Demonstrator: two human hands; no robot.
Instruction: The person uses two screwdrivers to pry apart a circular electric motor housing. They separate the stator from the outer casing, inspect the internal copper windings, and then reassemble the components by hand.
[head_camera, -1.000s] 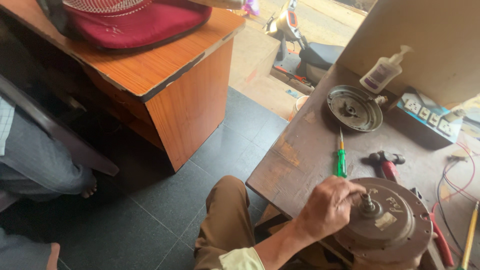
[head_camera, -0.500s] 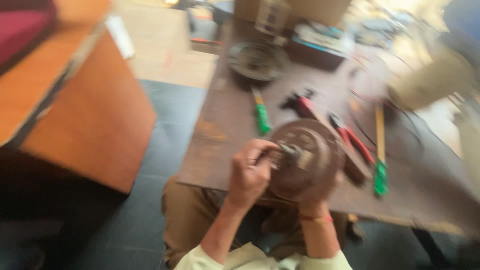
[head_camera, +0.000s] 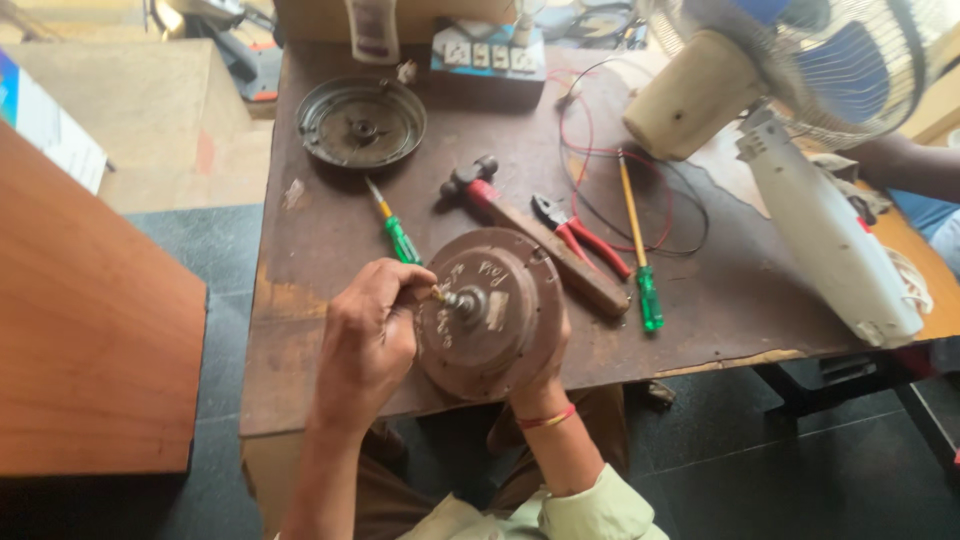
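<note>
1. The left hand (head_camera: 368, 335) is curled, its fingertips pinched on something small and brass-coloured just beside the central shaft of the round, rusty-brown metal motor housing (head_camera: 490, 312); what exactly it pinches is too small to tell.
2. The right hand (head_camera: 545, 375) reaches up from below and grips the housing's near right rim, fingers mostly hidden behind it, so its grasp is only partly visible. A red-and-yellow thread band sits on that wrist.
3. The housing stands tilted on the near edge of the worn brown table (head_camera: 310, 330), its face turned up toward the camera.
4. Two screwdrivers lie on the table: a short green-handled screwdriver (head_camera: 398, 235) just beyond the left hand, and a long yellow-shafted, green-handled screwdriver (head_camera: 638, 250) to the right, well apart from the housing.
5. One hammer with a wooden handle and red neck (head_camera: 530, 235) lies diagonally, its handle end close beside the housing's right side.
6. One pair of red-handled pliers (head_camera: 575, 232) lies between the hammer and the long screwdriver.
7. One dark round metal cover plate (head_camera: 360, 122) rests at the far left of the table.
8. One white switch-and-socket board (head_camera: 488, 62) stands at the far edge, with red and black wires (head_camera: 590, 160) looping from it.
9. One cream table fan (head_camera: 780, 120) lies on its side at the right.
</note>
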